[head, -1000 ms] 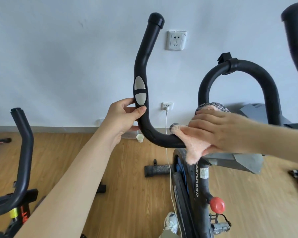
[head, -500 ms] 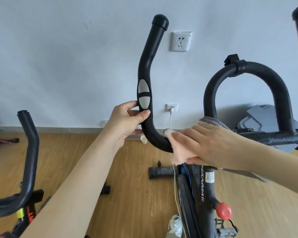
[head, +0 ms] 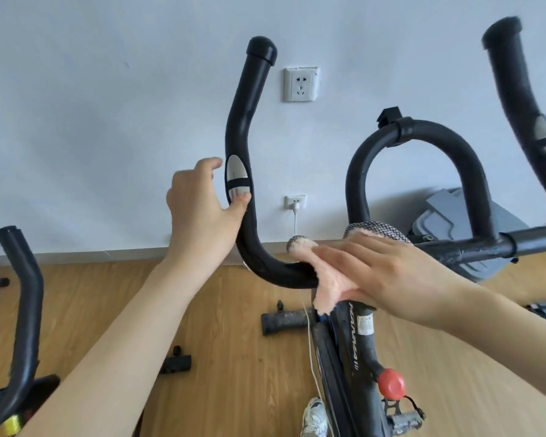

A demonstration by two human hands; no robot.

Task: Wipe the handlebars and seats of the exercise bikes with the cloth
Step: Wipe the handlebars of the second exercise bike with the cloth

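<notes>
A pale wall [head: 108,121] fills the upper half of the frame and a wooden floor [head: 234,389] the lower half. The exercise bike [head: 356,351] stands at lower centre-right. Its black handlebar [head: 243,127] sweeps up through the centre, with a loop bar [head: 423,130] to the right of it. A second bike [head: 29,310] shows at the left edge.

The left hand [head: 199,212], left of centre, rests its thumb [head: 241,201] on the lower end of the silver sensor pad [head: 235,171]. Its fingers [head: 207,165] are blurred, loosely curved and just left of the handlebar, not wrapped round it.

The right hand [head: 391,272], right of centre, lies over the pink cloth [head: 328,288]. Its fingers [head: 344,257] are pressed together on top and the thumb is beneath, pinching the cloth round the low bend of the handlebar. A corner of the cloth hangs below.

A red knob [head: 391,383] sits low on the frame, a white shoe [head: 314,417] is at the bottom edge, and a wall socket [head: 300,84] is at upper centre.
</notes>
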